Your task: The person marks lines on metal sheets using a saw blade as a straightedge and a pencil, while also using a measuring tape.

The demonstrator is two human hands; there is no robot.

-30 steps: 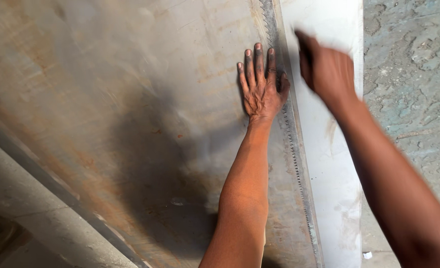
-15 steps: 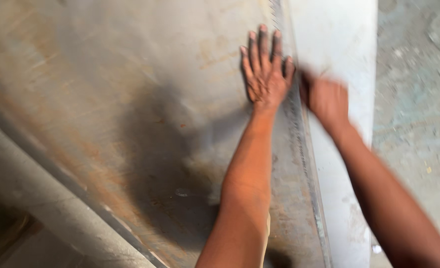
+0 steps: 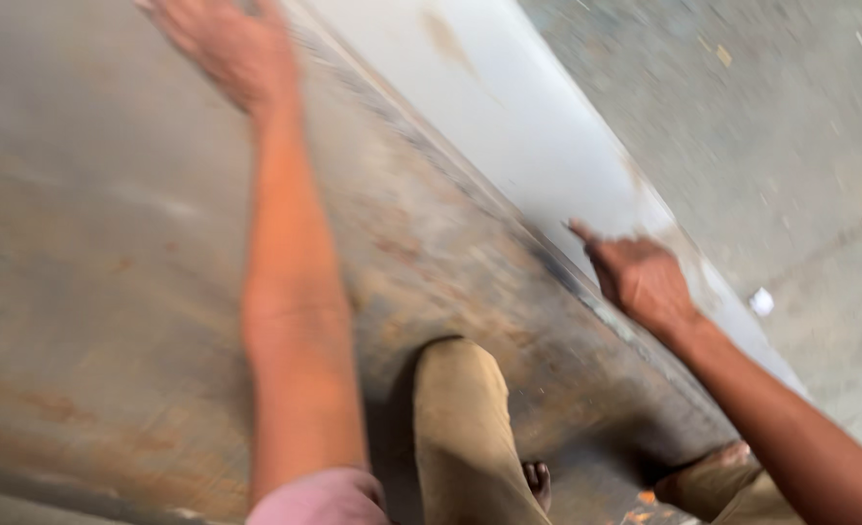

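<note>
left hand (image 3: 222,44) flat, open on rusty metal sheet (image 3: 110,292) — right hand (image 3: 640,277) loosely curled, empty, at its edge

Blurred view down over a large rusty metal sheet (image 3: 110,292). Left hand (image 3: 222,44) stretched out flat on the sheet near the top edge. Right hand (image 3: 640,277) at the sheet's long edge, index finger pointing, beside a pale grey strip (image 3: 509,107). Khaki trouser leg (image 3: 465,428) and bare toes below; speckled concrete floor (image 3: 791,117) to the right.
</note>
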